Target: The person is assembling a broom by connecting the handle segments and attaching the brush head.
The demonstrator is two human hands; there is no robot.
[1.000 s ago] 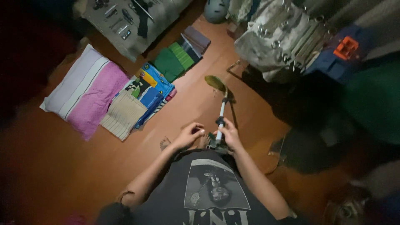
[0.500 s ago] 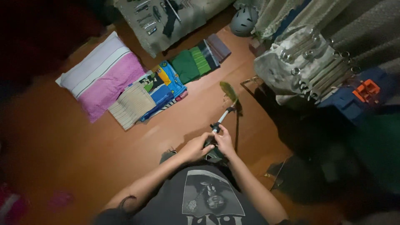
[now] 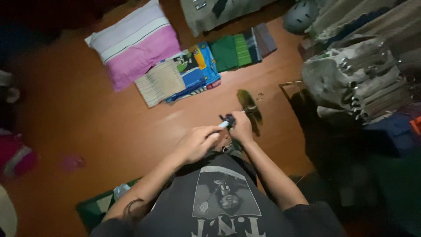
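At the far left, a pink and red bundle (image 3: 15, 156) lies at the edge of the orange-brown floor (image 3: 87, 127), in deep shadow. Higher up rests a pillow (image 3: 133, 44) in white and pink stripes, and just beside it sits a row of folded cloths (image 3: 180, 79), cream, blue and yellow, then green folded cloths (image 3: 237, 50) further along.

The left hand (image 3: 197, 142) comes in from the lower left, forearm bent across the body, its fingers curled shut around the near end of a short rod (image 3: 223, 124) with a pale shaft and a dark collar. The right hand (image 3: 242, 127) reaches straight ahead from the body, its fingers wrapped closed on the same rod just past the collar, touching the left hand's grip or nearly so. The rod is held low over the floor in front of the person's dark printed shirt (image 3: 223, 202), and a blurred greenish head (image 3: 248, 105) juts from its far end.

To the right, a grey helmet (image 3: 298, 15) lies near a pale cloth roll (image 3: 355, 83) holding wrenches (image 3: 372, 94).
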